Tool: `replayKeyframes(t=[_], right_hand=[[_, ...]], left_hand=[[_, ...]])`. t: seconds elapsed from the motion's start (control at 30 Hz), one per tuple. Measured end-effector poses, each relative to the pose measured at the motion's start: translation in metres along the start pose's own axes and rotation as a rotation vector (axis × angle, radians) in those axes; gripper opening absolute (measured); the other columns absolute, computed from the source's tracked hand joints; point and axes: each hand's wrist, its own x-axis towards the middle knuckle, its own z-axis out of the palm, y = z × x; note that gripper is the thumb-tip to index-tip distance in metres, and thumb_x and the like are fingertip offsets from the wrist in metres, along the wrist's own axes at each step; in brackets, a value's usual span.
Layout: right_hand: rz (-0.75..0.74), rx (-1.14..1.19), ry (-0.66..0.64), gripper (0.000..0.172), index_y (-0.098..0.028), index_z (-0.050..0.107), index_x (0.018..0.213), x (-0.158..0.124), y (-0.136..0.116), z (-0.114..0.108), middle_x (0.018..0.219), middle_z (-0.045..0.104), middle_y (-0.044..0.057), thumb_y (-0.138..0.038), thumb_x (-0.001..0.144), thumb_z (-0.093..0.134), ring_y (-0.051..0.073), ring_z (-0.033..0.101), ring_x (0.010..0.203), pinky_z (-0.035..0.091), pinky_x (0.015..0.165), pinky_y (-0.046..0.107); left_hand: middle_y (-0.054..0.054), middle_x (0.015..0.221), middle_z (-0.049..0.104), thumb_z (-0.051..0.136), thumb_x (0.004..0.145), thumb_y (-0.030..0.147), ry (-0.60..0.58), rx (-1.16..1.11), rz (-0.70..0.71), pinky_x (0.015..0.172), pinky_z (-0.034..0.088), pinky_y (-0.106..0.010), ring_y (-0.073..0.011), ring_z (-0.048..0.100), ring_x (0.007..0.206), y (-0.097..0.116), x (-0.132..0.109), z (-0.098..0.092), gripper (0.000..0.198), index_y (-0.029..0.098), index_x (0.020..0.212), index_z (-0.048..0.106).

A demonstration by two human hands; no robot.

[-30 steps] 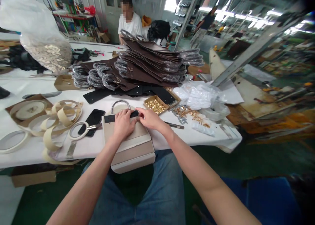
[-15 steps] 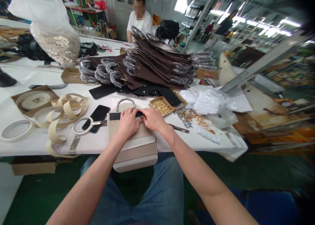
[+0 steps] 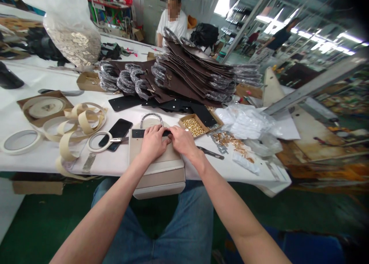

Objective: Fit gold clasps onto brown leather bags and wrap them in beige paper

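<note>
A beige handbag (image 3: pixel 160 176) with a looped handle (image 3: pixel 150 117) wrapped in clear film lies at the table's front edge, its lower end jutting over my lap. Along its upper edge runs a black strip (image 3: pixel 137 133) with small holes. My left hand (image 3: pixel 155 144) is closed over the middle of that strip, fingertips at the bag's edge and thumb towards the right. Right beside it, my right hand (image 3: pixel 182 139) pinches the strip's right end. The fingers hide most of the strip between them.
To the right are a box of gold studs (image 3: pixel 193 126), loose gold fittings (image 3: pixel 233 142) and a dark-handled tool (image 3: pixel 211 152). Left lie a phone (image 3: pixel 122 127), tape rolls (image 3: pixel 22 141) and curled beige tape (image 3: pixel 67 139). Stacked brown bag panels (image 3: pixel 193 77) stand behind; a person (image 3: pixel 173 23) sits beyond.
The view has shifted slightly, so the table's things sit a little further right. Both hands stay at the black strip, with only small finger movement.
</note>
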Motion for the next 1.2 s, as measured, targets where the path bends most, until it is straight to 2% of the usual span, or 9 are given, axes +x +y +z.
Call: replayKeyframes(t=[0.3, 0.4, 0.5, 0.6, 0.67, 0.77, 0.87, 1.03, 1.2], right_hand=[[0.001, -0.013, 0.004, 0.029, -0.024, 0.073, 0.137, 0.0, -0.003, -0.003, 0.135, 0.08, 0.01, -0.022, 0.113, 0.055, 0.029, 0.073, 0.121, 0.055, 0.093, 0.037], [-0.008, 0.039, 0.026, 0.029, -0.024, 0.075, 0.134, 0.001, 0.0, -0.002, 0.134, 0.081, 0.011, -0.021, 0.112, 0.056, 0.03, 0.073, 0.121, 0.056, 0.097, 0.039], [-0.029, 0.286, 0.075, 0.031, -0.024, 0.077, 0.136, 0.001, 0.014, 0.002, 0.127, 0.083, 0.009, -0.022, 0.109, 0.061, 0.028, 0.076, 0.114, 0.059, 0.098, 0.04], [0.017, 0.692, 0.139, 0.038, -0.023, 0.077, 0.141, 0.0, 0.033, 0.01, 0.101, 0.084, 0.004, -0.033, 0.104, 0.073, 0.022, 0.075, 0.086, 0.061, 0.083, 0.036], [0.08, 0.879, 0.188, 0.035, -0.022, 0.082, 0.129, 0.002, 0.042, 0.016, 0.092, 0.082, 0.003, -0.043, 0.1, 0.08, 0.019, 0.07, 0.075, 0.059, 0.072, 0.033], [0.121, 1.024, 0.187, 0.03, -0.022, 0.087, 0.106, 0.008, 0.045, 0.024, 0.093, 0.083, 0.004, -0.049, 0.094, 0.087, 0.018, 0.069, 0.072, 0.056, 0.067, 0.031], [0.124, 1.039, 0.156, 0.031, -0.023, 0.088, 0.105, 0.015, 0.043, 0.027, 0.094, 0.085, 0.005, -0.05, 0.091, 0.09, 0.019, 0.072, 0.075, 0.057, 0.07, 0.032], [0.059, 0.884, 0.188, 0.026, -0.025, 0.09, 0.103, 0.02, 0.043, 0.022, 0.098, 0.087, 0.004, -0.049, 0.094, 0.087, 0.021, 0.076, 0.083, 0.059, 0.076, 0.033], [0.088, 1.016, 0.171, 0.031, -0.023, 0.089, 0.105, 0.019, 0.042, 0.02, 0.096, 0.087, 0.005, -0.05, 0.091, 0.09, 0.022, 0.076, 0.081, 0.062, 0.076, 0.034]], left_hand=[[-0.011, 0.159, 0.067, 0.077, 0.101, 0.036, -0.015, 0.018, -0.013, 0.131, 0.04, -0.051, -0.0352, 0.059, 0.148, 0.004, -0.003, -0.007, 0.043, 0.028, 0.143, 0.072], [-0.011, 0.16, 0.067, 0.077, 0.101, 0.036, -0.015, 0.015, -0.017, 0.132, 0.038, -0.051, -0.0351, 0.058, 0.149, 0.004, -0.004, -0.005, 0.043, 0.029, 0.143, 0.072], [-0.012, 0.16, 0.066, 0.078, 0.101, 0.038, -0.01, 0.015, -0.018, 0.132, 0.038, -0.052, -0.0353, 0.058, 0.149, 0.002, -0.004, -0.004, 0.047, 0.028, 0.146, 0.07], [-0.012, 0.161, 0.065, 0.079, 0.101, 0.042, -0.018, 0.006, -0.021, 0.131, 0.039, -0.052, -0.0356, 0.058, 0.149, 0.0, -0.003, -0.002, 0.051, 0.029, 0.149, 0.069], [-0.012, 0.16, 0.066, 0.08, 0.101, 0.043, -0.018, 0.004, -0.022, 0.131, 0.039, -0.052, -0.0359, 0.058, 0.149, -0.001, -0.003, 0.0, 0.051, 0.029, 0.149, 0.069], [-0.013, 0.161, 0.065, 0.082, 0.1, 0.042, -0.009, 0.014, -0.024, 0.129, 0.041, -0.053, -0.0369, 0.058, 0.149, -0.001, -0.001, 0.001, 0.052, 0.028, 0.148, 0.07], [-0.013, 0.161, 0.066, 0.081, 0.1, 0.042, -0.015, 0.023, -0.019, 0.129, 0.042, -0.054, -0.0371, 0.058, 0.148, -0.001, -0.001, 0.001, 0.051, 0.028, 0.148, 0.07], [-0.012, 0.163, 0.065, 0.08, 0.101, 0.043, -0.02, 0.028, -0.022, 0.13, 0.041, -0.054, -0.0368, 0.057, 0.15, 0.002, -0.002, -0.001, 0.052, 0.028, 0.149, 0.069], [-0.013, 0.162, 0.065, 0.081, 0.1, 0.042, -0.019, 0.027, -0.019, 0.129, 0.041, -0.055, -0.0378, 0.057, 0.149, 0.002, -0.002, -0.001, 0.051, 0.028, 0.148, 0.07]])
